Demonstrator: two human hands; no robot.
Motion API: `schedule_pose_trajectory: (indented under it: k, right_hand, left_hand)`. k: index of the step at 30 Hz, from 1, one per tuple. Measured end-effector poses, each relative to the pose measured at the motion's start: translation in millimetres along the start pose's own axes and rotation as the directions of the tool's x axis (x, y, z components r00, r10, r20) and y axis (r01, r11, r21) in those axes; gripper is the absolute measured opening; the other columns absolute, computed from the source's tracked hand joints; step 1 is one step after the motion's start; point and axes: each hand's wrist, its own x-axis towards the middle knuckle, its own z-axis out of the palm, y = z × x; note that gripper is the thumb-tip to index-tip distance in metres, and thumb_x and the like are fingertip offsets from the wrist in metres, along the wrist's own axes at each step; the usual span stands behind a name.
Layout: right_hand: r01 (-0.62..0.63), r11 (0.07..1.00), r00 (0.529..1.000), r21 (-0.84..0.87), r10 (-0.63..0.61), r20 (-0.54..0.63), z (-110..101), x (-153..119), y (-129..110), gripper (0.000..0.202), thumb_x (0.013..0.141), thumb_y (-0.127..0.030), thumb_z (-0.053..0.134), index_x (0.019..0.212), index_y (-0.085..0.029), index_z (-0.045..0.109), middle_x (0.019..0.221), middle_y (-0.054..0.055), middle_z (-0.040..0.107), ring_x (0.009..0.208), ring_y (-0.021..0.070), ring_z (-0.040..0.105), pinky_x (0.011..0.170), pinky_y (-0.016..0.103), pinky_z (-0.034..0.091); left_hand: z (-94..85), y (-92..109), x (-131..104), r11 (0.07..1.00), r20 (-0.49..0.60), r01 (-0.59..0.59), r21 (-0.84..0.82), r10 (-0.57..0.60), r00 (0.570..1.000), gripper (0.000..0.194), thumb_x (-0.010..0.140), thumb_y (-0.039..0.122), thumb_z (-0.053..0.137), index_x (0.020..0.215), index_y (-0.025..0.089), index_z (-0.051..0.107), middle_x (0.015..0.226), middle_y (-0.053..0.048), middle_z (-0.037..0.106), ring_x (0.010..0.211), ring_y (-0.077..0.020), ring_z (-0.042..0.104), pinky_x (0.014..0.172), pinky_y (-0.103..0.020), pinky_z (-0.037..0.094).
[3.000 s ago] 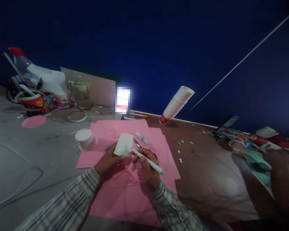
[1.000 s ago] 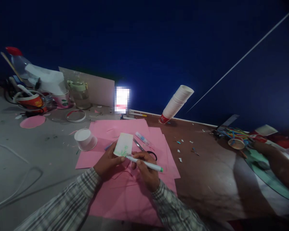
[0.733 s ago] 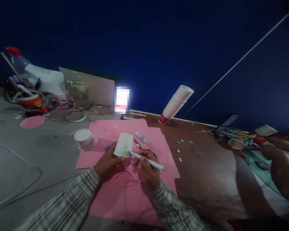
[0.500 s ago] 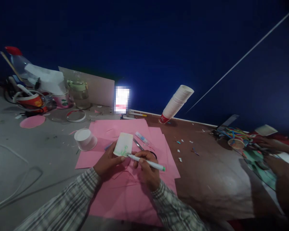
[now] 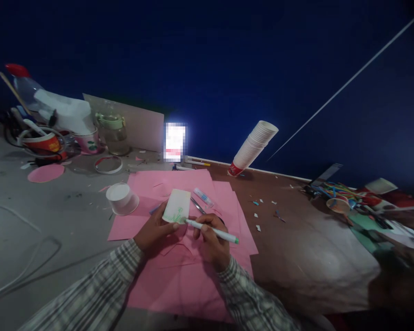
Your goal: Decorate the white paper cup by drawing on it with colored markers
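My left hand is closed around a white paper cup, tilted with its wider end toward me. Green pen strokes, like grass and a small plant, mark the cup's lower side. My right hand grips a white marker with a green end, its tip at the cup's lower right edge. Under both hands lie pink paper sheets. Scissors rest on the sheets behind my right hand, their handles partly hidden. Beside them is a small clear tube with a blue label.
A white cup stands upside down at left. Farther back are a glass jar, a pen-filled red cup and a tape-like ring. A tall stack of paper cups leans at back right. Paper scraps and strings lie at right.
The marker tip has shifted slightly right along the cup's lower edge, and the green strokes look a little fuller. At far right, another person's hands have moved and blurred.
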Motion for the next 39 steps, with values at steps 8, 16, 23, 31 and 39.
schedule_pose_trajectory:
  k: [8,16,23,31,39]
  right_hand:
    - [0.005,0.998,1.000,-0.066,-0.003,0.020,0.2,1.1,-1.0,0.015,0.088,-0.035,0.067,0.084,-0.023,0.074,0.058,-0.003,0.065,0.058,0.0195,0.066,0.081,0.042,0.062]
    - [-0.045,0.999,0.998,-0.025,0.044,-0.037,-0.1,0.0,2.5,0.019,0.092,-0.039,0.064,0.087,-0.022,0.072,0.061,-0.002,0.066,0.056,0.0168,0.062,0.061,0.031,0.056]
    - [-0.040,0.999,0.999,-0.015,0.040,-0.011,2.0,1.9,-4.4,0.017,0.087,-0.039,0.068,0.082,-0.024,0.073,0.054,-0.004,0.063,0.063,0.0206,0.067,0.096,0.048,0.060]
    - [-0.072,0.997,0.997,-0.031,0.071,-0.034,0.7,0.4,2.4,0.020,0.090,-0.039,0.064,0.085,-0.021,0.071,0.060,-0.001,0.064,0.056,0.0167,0.060,0.057,0.029,0.051]
    - [-0.090,0.995,0.996,0.034,0.090,0.008,0.4,2.4,-3.6,0.019,0.087,-0.040,0.068,0.082,-0.022,0.070,0.056,-0.004,0.060,0.053,0.0153,0.057,0.069,0.036,0.060]
  left_hand:
    - [-0.4,0.1,0.4,0.999,-0.019,0.003,0.045,-0.002,1.000,0.069,0.059,0.036,0.100,0.119,0.020,0.068,0.092,-0.003,0.073,0.083,-0.0218,0.066,0.070,-0.029,0.052]
    - [-3.7,0.0,1.2,0.997,-0.020,0.019,0.074,-0.017,1.000,0.076,0.058,0.039,0.100,0.123,0.019,0.066,0.093,-0.004,0.073,0.079,-0.0209,0.065,0.063,-0.027,0.048]
    - [-2.7,-0.8,0.3,0.999,-0.026,-0.002,0.041,0.003,1.000,0.072,0.060,0.037,0.099,0.122,0.019,0.067,0.096,-0.005,0.076,0.084,-0.0225,0.067,0.068,-0.028,0.051]
    - [-1.1,1.9,0.1,0.999,-0.026,0.005,0.047,-0.004,1.000,0.072,0.058,0.039,0.101,0.119,0.019,0.067,0.091,-0.004,0.073,0.080,-0.0206,0.065,0.068,-0.028,0.050]
    - [-5.5,1.0,1.1,0.997,-0.019,-0.001,0.072,0.003,1.000,0.074,0.059,0.042,0.100,0.121,0.018,0.067,0.095,-0.005,0.074,0.083,-0.0215,0.065,0.070,-0.029,0.049]
